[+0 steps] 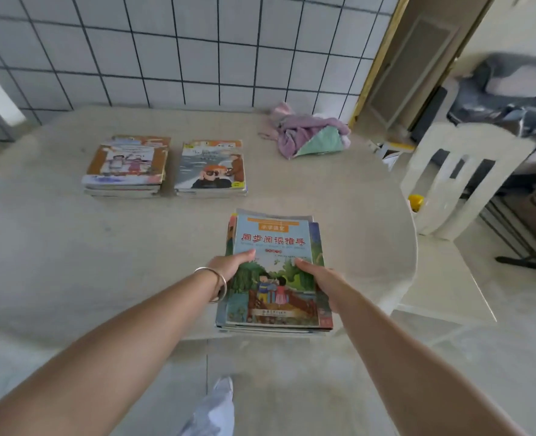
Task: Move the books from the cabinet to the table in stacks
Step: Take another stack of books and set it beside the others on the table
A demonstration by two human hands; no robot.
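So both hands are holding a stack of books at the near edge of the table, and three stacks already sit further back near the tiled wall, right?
Not quite. The head view shows two stacks there, not three: the left stack and the right stack. The rest holds: left hand and right hand hold the held stack at the table edge.

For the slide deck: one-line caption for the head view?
Both hands, left hand and right hand, carry a book stack over the table toward two stacks.

Table (56, 247) (beige): book stacks (125, 166), cloth (310, 136)
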